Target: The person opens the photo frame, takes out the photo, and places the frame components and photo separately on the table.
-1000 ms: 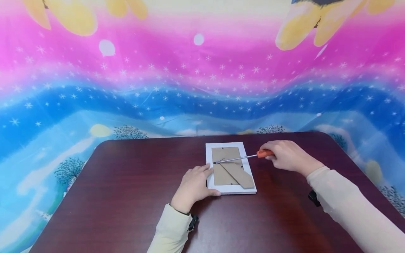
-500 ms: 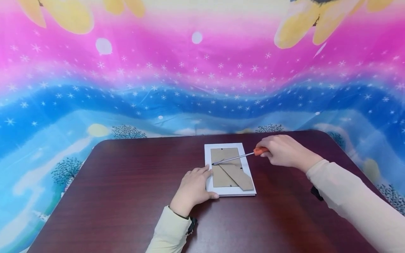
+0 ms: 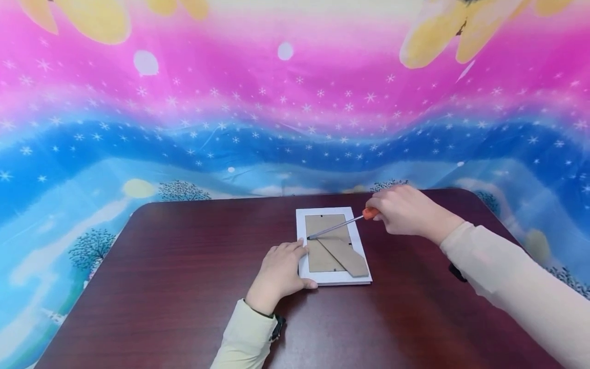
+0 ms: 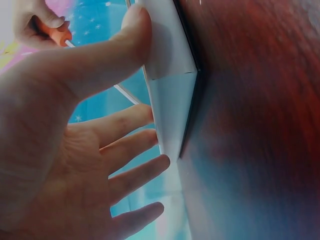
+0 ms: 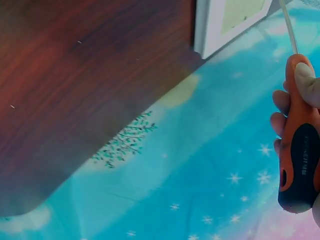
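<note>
A white picture frame [image 3: 301, 225] lies face down on the table, showing its brown backing board [image 3: 320, 259] and a slanted stand leg [image 3: 352, 261]. My right hand [image 3: 405, 210] grips the orange and black handle of a screwdriver [image 5: 298, 125]. The screwdriver's metal shaft slants across the backing, its tip at the board's left edge near a small dark tab. My left hand [image 3: 281, 271] steadies the frame, the thumb at the near-left corner and the fingers [image 4: 135, 145] spread nearly straight along the left side. The fingertips partly hide that side.
The dark reddish wooden table [image 3: 184, 287] extends around the frame on all sides. A colourful printed cloth [image 3: 258, 133] hangs behind the table's far edge. Small black tabs sit around the backing board's edges.
My right hand has risen and shifted a little left, so the screwdriver slants more steeply while its tip stays at the board's left edge. The left hand keeps its place on the frame.
</note>
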A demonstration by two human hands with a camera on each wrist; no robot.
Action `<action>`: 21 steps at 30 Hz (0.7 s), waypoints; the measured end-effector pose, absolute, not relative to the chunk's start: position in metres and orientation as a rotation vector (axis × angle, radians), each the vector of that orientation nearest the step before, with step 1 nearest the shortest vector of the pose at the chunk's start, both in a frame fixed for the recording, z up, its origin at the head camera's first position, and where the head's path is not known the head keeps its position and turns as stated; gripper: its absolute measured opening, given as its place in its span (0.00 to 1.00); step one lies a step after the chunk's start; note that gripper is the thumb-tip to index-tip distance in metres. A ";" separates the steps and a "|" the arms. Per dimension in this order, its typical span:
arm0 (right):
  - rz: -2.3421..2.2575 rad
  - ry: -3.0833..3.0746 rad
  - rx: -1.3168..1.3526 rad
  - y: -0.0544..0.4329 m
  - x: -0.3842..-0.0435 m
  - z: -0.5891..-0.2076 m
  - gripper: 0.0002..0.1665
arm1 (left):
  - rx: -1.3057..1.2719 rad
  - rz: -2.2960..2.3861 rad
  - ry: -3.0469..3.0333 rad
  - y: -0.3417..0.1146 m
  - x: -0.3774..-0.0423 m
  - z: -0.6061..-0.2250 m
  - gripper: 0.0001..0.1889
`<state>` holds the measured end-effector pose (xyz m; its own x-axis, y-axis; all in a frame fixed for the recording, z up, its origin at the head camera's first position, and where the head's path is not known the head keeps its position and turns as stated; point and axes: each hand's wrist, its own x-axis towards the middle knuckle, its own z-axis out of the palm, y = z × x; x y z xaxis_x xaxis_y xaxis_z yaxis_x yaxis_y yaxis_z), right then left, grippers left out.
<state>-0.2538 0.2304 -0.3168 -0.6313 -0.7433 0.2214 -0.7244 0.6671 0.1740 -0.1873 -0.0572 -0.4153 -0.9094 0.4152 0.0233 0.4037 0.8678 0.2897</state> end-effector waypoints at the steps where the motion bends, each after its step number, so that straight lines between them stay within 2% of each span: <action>1: -0.122 -2.612 1.182 0.228 -0.254 -0.314 0.10 | 0.654 0.455 2.996 -0.057 -0.188 -0.416 0.42; 14: -0.488 -2.428 1.306 0.179 -0.248 -0.275 0.08 | 0.661 0.456 2.996 -0.058 -0.188 -0.416 0.43; 21: -0.684 -2.312 1.362 0.155 -0.247 -0.264 0.15 | 0.659 0.463 3.002 -0.059 -0.190 -0.416 0.43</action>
